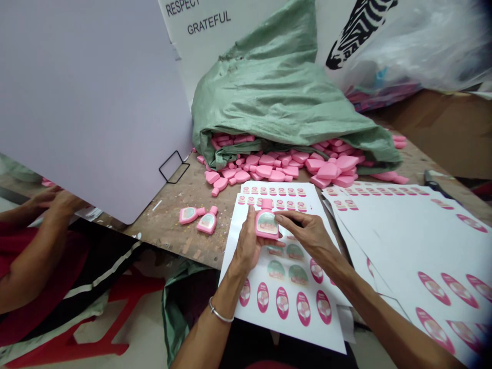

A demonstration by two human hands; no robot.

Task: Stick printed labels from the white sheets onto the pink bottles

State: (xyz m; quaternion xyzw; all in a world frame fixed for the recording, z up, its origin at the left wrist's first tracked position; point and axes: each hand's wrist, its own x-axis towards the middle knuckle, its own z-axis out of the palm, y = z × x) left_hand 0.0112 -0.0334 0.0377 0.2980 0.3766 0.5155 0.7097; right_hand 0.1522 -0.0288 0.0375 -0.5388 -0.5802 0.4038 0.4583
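Observation:
A small pink toy bottle [266, 233] stands upright in my left hand [247, 241], whose fingers wrap its left side and base. On its front sits a green and cream label [267, 222]. My right hand [305, 230] has thumb and forefinger pinched at the label's right edge; whether they grip it or press on it I cannot tell. Beneath both hands lies a white sticker sheet [253, 320] with green labels and pink oval ones. Left of it, two labelled pink bottles [207, 221] lie flat on the wooden table [165, 230].
A green sack [269, 97] spills many plain pink bottles [265, 170] at the back. More sticker sheets [384, 236] are on the right, near a dark-handled tool [436, 184]. A pale upright panel [96, 92] stands left; beyond it a co-worker's arms [42, 225] show.

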